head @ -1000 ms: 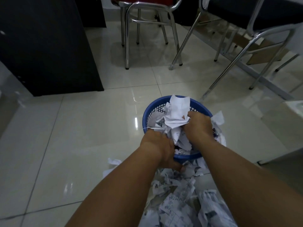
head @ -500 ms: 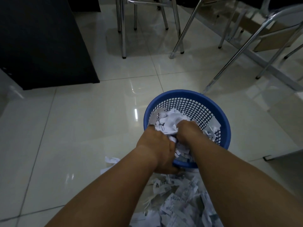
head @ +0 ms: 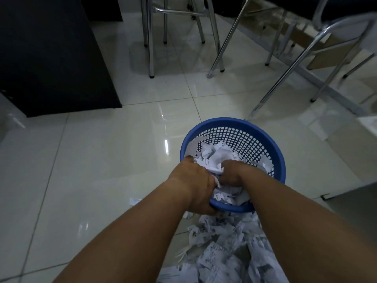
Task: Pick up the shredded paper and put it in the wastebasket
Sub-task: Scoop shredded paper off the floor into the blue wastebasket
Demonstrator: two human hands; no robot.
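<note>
A round blue mesh wastebasket point(head: 263, 139) stands on the tiled floor, partly filled with white shredded paper point(head: 216, 155). My left hand point(head: 193, 184) and my right hand point(head: 234, 174) reach over its near rim, both pressed down into the paper with fingers closed on a crumpled wad between them. A loose pile of shredded paper point(head: 226, 248) with dark print lies on the floor just in front of the basket, between my forearms. My fingertips are hidden in the paper.
Chrome chair legs point(head: 151, 48) stand beyond the basket, and more slanted metal legs point(head: 285, 78) rise at the right. A black cabinet point(head: 51, 58) fills the upper left. A small paper scrap point(head: 134, 201) lies left of my left arm. A pale edge point(head: 367, 123) shows far right.
The wad of paper that my hands held above the rim has gone down into the basket. Both hands have sunk deeper, and the basket's far mesh wall has come into view.
</note>
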